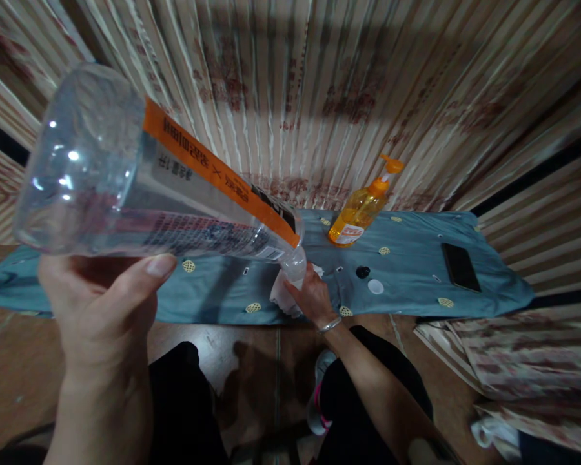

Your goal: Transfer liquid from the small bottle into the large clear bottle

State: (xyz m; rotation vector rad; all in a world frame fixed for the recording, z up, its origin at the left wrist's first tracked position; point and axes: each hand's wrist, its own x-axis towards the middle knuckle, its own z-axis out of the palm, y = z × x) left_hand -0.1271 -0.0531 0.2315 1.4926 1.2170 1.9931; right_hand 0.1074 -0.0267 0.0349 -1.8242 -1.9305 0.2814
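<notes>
A large clear plastic bottle (193, 200) with an orange and white label lies tilted across the left half of the head view, its neck pointing down and to the right. My left hand (111, 290) is wrapped round it from below, near its wide base. At the bottle's neck, my right hand (312, 294), with a silver bracelet at the wrist, has its fingers closed. A white cloth or tissue (284, 298) shows beside and below those fingers. What exactly the right fingers grip is partly hidden by the hand and the neck.
An orange pump bottle (356, 216) stands on the blue-green cloth-covered table (411, 258). Nearer me lie a small black cap (363, 272) and a whitish disc (376, 287). A dark phone (461, 267) rests at the right. Patterned curtains (281, 97) hang behind the table.
</notes>
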